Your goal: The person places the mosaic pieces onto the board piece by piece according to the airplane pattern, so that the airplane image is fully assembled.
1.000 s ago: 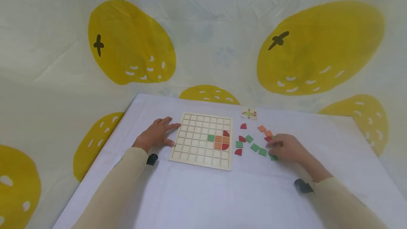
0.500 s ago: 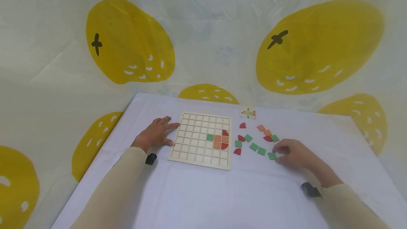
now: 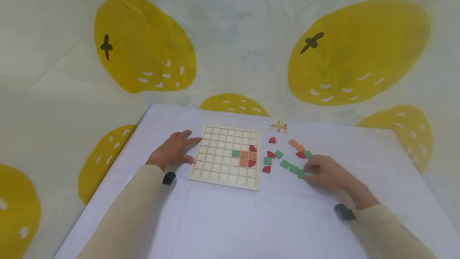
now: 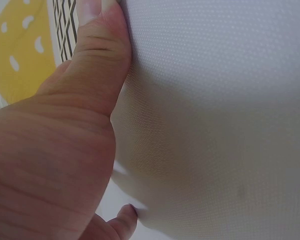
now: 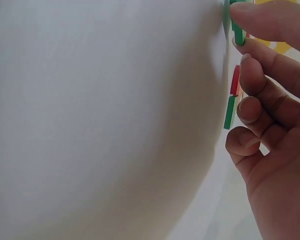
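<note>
Head view, left grip: your left grip (image 3: 171,150) has thumb and fingers spread apart, clamped on nothing; tips rest at the near-left edge of the board (image 3: 208,173).
Board: flat on the surface (image 3: 223,223); right part carries one green square (image 3: 235,153), three orange squares (image 3: 244,154) and two red quarter-rounds (image 3: 252,148).
Right grip: your right grip (image 3: 325,171) is well right of the board, thumb and forefinger at the end green tile (image 3: 301,173).
Loose pieces: more green tiles (image 3: 285,164), two orange tiles (image 3: 292,143) and red pieces (image 3: 272,140) lie flat between board and right grip; pattern card (image 3: 278,126) sits behind them.
Change: over the last half second you slid the end green tile left, up to its neighbour; touching or just beside, can't tell.
Meaning: board layout is the same, so no piece gained there; I read it as sorting among the loose ones.
Left wrist view: your thumb lies at the board edge, other fingers mostly hidden.
Right wrist view: thumb and forefinger look pinched on green; remaining fingers curl, holding nothing. One red and one green piece show beyond them.
</note>
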Demonstrator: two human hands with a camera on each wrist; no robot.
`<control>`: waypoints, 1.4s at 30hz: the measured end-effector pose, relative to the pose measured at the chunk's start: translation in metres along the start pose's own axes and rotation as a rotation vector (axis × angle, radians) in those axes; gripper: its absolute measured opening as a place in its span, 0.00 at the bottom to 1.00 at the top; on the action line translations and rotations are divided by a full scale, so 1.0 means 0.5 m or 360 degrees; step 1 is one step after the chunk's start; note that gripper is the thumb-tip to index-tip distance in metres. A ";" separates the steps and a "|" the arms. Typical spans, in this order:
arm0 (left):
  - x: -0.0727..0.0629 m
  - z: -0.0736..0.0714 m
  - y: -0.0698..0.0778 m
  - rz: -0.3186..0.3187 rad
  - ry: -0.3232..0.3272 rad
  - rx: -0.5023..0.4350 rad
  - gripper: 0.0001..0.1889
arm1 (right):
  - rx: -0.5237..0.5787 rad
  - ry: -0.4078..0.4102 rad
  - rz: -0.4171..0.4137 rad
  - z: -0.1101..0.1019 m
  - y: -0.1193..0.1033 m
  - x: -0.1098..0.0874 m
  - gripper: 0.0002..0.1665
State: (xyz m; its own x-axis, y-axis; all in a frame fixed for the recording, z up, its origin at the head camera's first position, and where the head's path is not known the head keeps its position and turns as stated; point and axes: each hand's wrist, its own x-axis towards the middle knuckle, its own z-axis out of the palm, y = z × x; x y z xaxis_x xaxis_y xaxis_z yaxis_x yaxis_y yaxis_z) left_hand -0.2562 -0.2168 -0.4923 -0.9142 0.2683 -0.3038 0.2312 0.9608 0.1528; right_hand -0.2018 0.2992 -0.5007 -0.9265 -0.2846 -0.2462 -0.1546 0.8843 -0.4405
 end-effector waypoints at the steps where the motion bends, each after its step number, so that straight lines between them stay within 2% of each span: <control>1: -0.001 -0.001 0.000 0.0003 0.0004 0.0004 0.48 | -0.0005 0.0007 -0.0006 0.000 -0.003 0.002 0.19; 11: 0.006 -0.002 -0.008 0.0005 -0.0009 -0.0008 0.48 | 0.0000 0.0041 -0.0133 -0.004 -0.035 0.012 0.15; 22: 0.005 -0.006 0.001 0.0017 -0.0002 -0.0026 0.48 | 0.0030 0.0052 -0.0211 -0.009 -0.075 0.014 0.13; 34: 0.006 -0.004 -0.002 0.0020 -0.0021 -0.0034 0.48 | 0.0045 0.0067 -0.0454 -0.002 -0.111 0.034 0.09; 42: 0.003 -0.002 -0.006 0.0007 -0.0021 -0.0042 0.48 | 0.0056 0.0053 -0.0484 0.011 -0.140 0.048 0.10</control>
State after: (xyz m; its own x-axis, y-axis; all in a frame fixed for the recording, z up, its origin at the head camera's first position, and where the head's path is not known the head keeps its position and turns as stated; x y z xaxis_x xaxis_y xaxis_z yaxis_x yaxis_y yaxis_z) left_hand -0.2586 -0.2195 -0.4923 -0.9086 0.2735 -0.3156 0.2262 0.9576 0.1787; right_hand -0.2112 0.2284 -0.4806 -0.8506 -0.5212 -0.0702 -0.4148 0.7470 -0.5195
